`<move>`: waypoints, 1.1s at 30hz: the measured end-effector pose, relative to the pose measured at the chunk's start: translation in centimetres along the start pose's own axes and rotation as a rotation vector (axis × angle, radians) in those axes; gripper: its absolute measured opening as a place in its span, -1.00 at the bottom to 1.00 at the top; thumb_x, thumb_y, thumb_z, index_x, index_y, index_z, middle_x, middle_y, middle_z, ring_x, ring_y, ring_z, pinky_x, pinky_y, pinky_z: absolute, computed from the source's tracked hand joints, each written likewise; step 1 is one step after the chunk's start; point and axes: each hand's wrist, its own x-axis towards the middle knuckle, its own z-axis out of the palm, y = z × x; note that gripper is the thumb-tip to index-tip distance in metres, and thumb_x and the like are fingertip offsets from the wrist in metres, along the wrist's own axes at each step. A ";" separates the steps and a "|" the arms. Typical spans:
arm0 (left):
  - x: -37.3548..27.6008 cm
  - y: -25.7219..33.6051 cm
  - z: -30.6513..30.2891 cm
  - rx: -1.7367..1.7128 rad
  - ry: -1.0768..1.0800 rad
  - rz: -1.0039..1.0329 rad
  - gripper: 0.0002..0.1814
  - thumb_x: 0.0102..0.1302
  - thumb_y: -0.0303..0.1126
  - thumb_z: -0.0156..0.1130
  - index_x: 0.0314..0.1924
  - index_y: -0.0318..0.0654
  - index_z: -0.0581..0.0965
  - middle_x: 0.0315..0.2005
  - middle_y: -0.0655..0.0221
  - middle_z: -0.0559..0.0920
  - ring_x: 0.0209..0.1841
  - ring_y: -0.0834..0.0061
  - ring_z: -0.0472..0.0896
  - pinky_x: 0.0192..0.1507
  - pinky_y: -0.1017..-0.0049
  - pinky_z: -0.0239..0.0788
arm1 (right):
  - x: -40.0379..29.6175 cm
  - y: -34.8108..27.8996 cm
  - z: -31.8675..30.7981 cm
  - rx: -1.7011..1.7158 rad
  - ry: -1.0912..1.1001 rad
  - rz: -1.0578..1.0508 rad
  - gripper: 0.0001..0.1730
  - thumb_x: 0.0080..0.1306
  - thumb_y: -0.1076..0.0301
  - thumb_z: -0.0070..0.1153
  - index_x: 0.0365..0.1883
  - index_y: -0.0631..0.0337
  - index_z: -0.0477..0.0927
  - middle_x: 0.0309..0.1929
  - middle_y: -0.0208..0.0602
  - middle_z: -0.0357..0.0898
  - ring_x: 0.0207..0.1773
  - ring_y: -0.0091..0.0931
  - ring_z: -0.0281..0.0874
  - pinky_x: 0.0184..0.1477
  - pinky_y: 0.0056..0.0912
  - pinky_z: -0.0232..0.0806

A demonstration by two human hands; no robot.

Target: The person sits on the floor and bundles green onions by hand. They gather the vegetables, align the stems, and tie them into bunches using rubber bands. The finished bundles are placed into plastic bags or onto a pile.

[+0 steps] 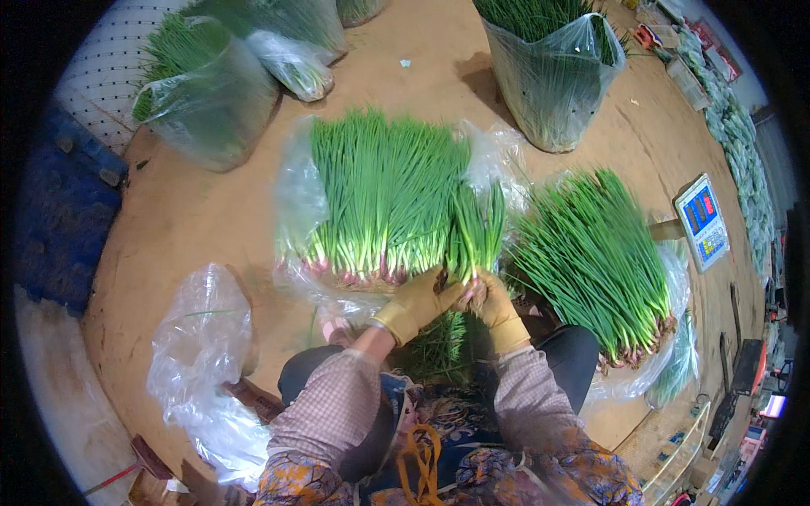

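Observation:
A small bunch of scallions [476, 237] stands leaves-up before me, its pinkish bulbs and roots between my gloved hands. My right hand [500, 310], in a yellow work glove, grips the bunch from the right at the bulbs. From the left, my left hand [419, 303] in a matching glove has its fingers closed at the root end; a dark brown patch shows by its thumb. Just beyond lies a wide row of scallions [386, 196] on a clear plastic sheet [296, 190], leaves pointing away. To the right rests a larger heap of scallions [595, 265] on plastic.
Plastic bags of scallions stand at the far left [212, 107] and far right [554, 88]. A digital scale display [702, 221] rises at right. Crumpled clear plastic [202, 341] lies at left. Green trimmings [443, 341] are between my legs. A yellowish rack [677, 449] sits at lower right.

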 end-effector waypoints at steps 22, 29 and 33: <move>-9.8 2.3 4.7 -1.221 0.015 0.207 -0.50 0.25 -0.25 0.12 0.14 -0.26 0.30 -0.06 0.46 0.44 -0.06 0.57 0.41 -0.08 0.54 0.27 | -12.9 6.8 10.6 -1.820 -0.063 -1.116 -0.56 0.27 0.25 -0.10 0.05 0.33 0.38 0.02 0.05 0.40 0.12 -0.11 0.30 0.20 -0.18 0.08; -11.9 1.5 6.3 -0.997 0.181 0.210 -0.77 0.23 -0.25 0.15 -0.22 -0.25 0.49 -0.39 0.52 0.53 -0.34 0.66 0.45 -0.31 0.64 0.27 | -14.7 7.0 10.8 -2.110 0.010 -1.106 -0.85 0.15 0.35 0.08 -0.36 0.22 0.57 -0.38 -0.14 0.54 -0.28 -0.19 0.48 -0.23 -0.24 0.34; -12.7 0.9 6.7 -1.090 0.105 0.145 -0.75 0.26 -0.17 0.11 -0.29 -0.21 0.49 -0.46 0.52 0.52 -0.46 0.70 0.45 -0.47 0.69 0.24 | -15.8 7.8 11.2 -1.983 -0.041 -1.011 -0.85 0.13 0.37 0.10 -0.34 0.22 0.57 -0.37 -0.12 0.52 -0.28 -0.16 0.48 -0.25 -0.25 0.36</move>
